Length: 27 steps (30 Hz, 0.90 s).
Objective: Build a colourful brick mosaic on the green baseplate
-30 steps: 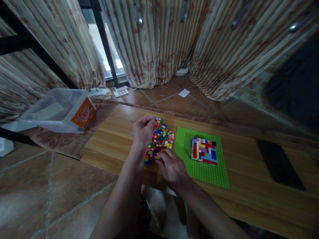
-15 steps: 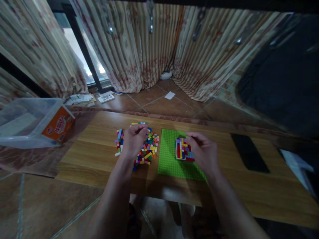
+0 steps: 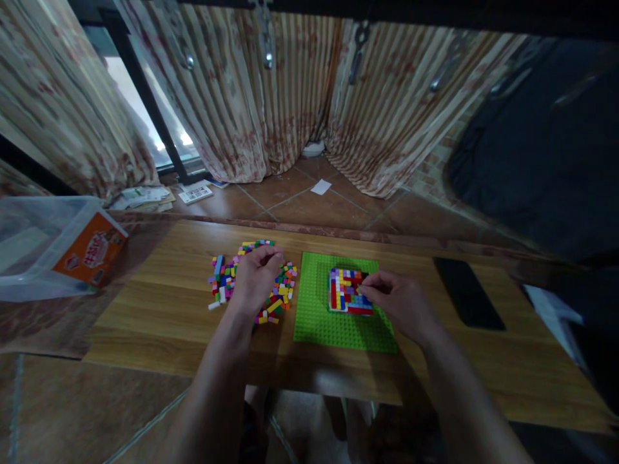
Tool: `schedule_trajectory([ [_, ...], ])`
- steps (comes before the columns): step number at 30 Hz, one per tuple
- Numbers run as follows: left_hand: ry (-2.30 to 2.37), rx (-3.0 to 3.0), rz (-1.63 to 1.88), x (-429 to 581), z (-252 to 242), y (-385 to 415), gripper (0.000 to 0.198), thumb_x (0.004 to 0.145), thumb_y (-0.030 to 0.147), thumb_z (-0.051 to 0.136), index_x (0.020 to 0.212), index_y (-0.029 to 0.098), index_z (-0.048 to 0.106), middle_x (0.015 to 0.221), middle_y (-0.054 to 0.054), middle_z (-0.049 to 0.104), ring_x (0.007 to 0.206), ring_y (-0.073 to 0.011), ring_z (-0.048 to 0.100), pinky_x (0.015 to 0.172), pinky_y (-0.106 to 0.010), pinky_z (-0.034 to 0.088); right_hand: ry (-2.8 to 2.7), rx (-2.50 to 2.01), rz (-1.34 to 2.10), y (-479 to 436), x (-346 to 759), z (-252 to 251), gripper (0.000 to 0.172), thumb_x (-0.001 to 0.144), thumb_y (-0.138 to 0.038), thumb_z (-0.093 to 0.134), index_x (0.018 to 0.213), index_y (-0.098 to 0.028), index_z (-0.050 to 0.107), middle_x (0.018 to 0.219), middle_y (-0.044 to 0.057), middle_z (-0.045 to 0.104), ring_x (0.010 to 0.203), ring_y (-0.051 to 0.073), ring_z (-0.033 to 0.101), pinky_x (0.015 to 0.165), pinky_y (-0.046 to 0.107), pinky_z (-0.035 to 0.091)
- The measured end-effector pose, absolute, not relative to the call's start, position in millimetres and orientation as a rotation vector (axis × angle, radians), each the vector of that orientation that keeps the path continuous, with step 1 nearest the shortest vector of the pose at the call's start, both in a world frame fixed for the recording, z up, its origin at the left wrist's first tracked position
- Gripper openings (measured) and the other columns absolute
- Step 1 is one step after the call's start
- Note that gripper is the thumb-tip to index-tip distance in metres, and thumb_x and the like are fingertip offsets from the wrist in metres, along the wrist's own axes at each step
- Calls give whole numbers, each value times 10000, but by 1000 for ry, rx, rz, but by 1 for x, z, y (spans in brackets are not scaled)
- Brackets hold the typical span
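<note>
A green studded baseplate [image 3: 314,322] lies on the wooden table, bearing a rectangular build of multicoloured bricks [image 3: 344,290]. My right hand [image 3: 394,296] is at the build's right side, thumb and forefinger pinched over it; anything between the fingertips is too small to make out. Left of the baseplate is a loose pile of small coloured bricks [image 3: 285,277]. Over that pile hangs my left hand [image 3: 256,274], its fingertips pinched together, and what they hold is hidden. Part of the pile is covered by this hand and wrist.
A black flat phone-like object [image 3: 469,293] lies on the table [image 3: 145,290] at the right. Beyond the table's left end stands a clear plastic bin [image 3: 39,258] with an orange label. Papers lie on the floor near the striped curtains.
My right hand has shifted toward the lower right of the build, uncovering more of its top and the baseplate's far right corner. My left hand remains over the pile. The whole view has shifted slightly.
</note>
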State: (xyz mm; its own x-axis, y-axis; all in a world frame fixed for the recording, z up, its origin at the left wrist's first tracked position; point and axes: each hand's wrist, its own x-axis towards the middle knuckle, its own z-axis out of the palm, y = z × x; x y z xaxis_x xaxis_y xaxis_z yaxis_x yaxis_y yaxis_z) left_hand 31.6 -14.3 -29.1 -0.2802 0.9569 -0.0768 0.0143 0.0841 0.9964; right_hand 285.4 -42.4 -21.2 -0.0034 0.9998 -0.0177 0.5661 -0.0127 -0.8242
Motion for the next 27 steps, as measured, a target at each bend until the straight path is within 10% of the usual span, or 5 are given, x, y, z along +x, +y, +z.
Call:
schedule_trajectory([
  [27,1463,1097,1324,26,-38,-12,198,687,297,671,824,164,722,734,-15,678,674,-133,576,634,-239,448,-1606,-1738,696,-37,277,-39,209,773,-361,598,844,-194,701,778,51,734,672,198,674,642,324,502],
])
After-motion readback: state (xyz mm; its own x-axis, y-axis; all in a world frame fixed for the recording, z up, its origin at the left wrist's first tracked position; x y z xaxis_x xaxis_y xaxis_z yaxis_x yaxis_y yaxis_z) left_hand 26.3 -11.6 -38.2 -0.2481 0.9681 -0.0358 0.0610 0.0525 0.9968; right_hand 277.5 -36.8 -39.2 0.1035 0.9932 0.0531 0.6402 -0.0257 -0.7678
